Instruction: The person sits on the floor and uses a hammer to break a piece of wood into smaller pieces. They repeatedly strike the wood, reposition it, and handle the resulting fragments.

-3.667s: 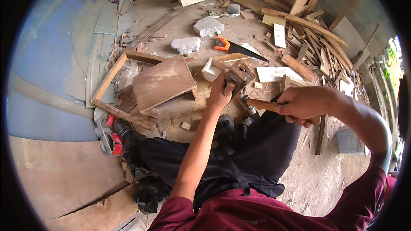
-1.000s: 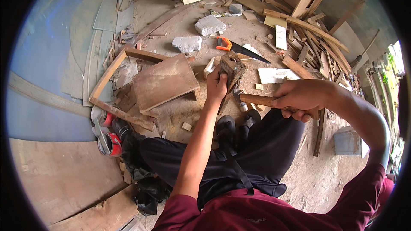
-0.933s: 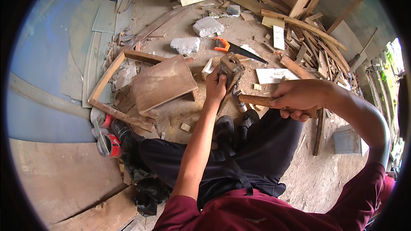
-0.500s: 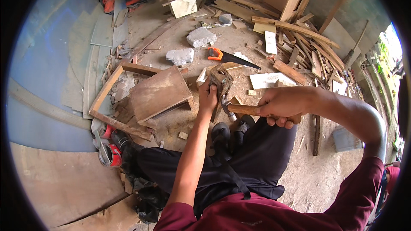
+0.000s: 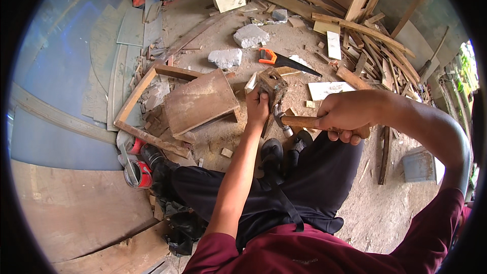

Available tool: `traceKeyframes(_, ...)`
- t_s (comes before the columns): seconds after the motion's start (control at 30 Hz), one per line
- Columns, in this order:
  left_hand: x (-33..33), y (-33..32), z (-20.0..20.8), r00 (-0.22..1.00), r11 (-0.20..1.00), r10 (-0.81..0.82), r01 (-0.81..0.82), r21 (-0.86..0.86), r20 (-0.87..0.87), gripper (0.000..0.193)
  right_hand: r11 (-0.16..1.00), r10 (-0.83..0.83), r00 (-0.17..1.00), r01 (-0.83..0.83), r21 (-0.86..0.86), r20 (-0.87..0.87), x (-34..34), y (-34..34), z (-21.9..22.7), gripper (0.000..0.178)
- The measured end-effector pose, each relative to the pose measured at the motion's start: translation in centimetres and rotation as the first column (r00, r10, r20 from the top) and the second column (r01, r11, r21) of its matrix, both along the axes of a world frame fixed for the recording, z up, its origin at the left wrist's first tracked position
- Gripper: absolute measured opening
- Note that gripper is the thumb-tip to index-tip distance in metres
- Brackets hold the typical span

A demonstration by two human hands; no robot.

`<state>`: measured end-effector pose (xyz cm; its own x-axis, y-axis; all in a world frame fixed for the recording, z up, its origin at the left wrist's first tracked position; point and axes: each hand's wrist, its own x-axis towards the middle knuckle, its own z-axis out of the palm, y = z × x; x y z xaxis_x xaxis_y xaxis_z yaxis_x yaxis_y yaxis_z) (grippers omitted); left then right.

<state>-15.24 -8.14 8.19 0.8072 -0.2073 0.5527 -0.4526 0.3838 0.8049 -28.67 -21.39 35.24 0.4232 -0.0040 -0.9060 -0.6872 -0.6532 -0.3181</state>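
Wooden block (image 5: 274, 83) clasped in left hand (image 5: 257, 105), projecting beyond curled fingers; claw hammer (image 5: 300, 121) encircled by fingers of right hand (image 5: 345, 114).

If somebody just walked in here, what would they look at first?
Probably the hammer in the right hand, its head close to the rough brown block that the left hand holds. Next, maybe the saw with its bright orange handle, lying just beyond the block. A red can also stands out, left of the person's left knee.
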Motion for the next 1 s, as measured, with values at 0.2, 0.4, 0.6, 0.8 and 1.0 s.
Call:
traceKeyframes(0.2, -1.1, 0.4, 0.8, 0.995, 0.995, 0.095, -0.096, 0.035, 0.034, 0.077, 0.987, -0.14, 0.988, 0.144, 0.069, -0.057, -0.3, -0.5, 0.6, 0.024)
traceKeyframes(0.4, -1.3, 1.0, 1.1, 0.982, 0.981, 0.187, -0.188, 0.04, 0.038, 0.079, 0.964, -0.21, 0.976, 0.216, 0.153, -0.058, -0.8, -0.2, -0.5, 0.023)
traceKeyframes(0.6, -1.1, 1.8, 0.5, 0.981, 0.982, 0.181, -0.184, 0.043, 0.068, 0.081, 0.987, -0.138, 0.989, 0.143, 0.079, -0.061, -0.6, 0.6, -0.9, 0.024)
traceKeyframes(0.8, -1.0, 1.4, 1.0, 0.982, 0.986, 0.158, -0.162, 0.029, 0.107, 0.08, 0.992, 0.081, 0.996, -0.085, -0.092, -0.045, 0.1, 1.0, 0.7, 0.029)
traceKeyframes(1.0, -0.6, 1.4, 0.4, 0.989, 0.989, 0.13, -0.134, 0.059, 0.077, 0.078, 0.976, 0.146, 0.989, -0.147, -0.158, -0.02, 0.3, 1.9, 1.2, 0.036)
